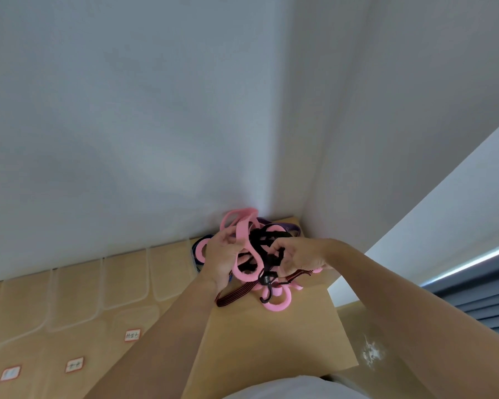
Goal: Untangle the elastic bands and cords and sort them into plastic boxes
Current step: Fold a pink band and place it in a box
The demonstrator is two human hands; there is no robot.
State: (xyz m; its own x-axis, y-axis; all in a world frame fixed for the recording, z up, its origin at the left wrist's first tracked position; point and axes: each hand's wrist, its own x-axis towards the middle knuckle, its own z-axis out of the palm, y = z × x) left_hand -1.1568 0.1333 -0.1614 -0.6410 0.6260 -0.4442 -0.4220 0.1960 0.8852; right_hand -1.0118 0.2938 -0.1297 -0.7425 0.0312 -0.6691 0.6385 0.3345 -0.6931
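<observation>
Left hand (222, 256): fingers curled round the pink band (241, 234), holding it up.
Right hand (298, 254): fingertips pinched the black cord (267, 240) in the knot.
Tangle (275, 305): sat right between both hands, in the far corner of the table (271, 335).
Pink band's long way: ran up and down, mixed up with the black cord.
Plastic boxes (78, 295): lay to the left, nearer the left hand.

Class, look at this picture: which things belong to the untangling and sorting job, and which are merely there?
Belong to the job:
left hand, gripping the pink bands
right hand, pinching the black cord
striped cord with black hook
purple band
clear plastic boxes with labels

Merely there:
wooden table
white wall
window blind
</observation>
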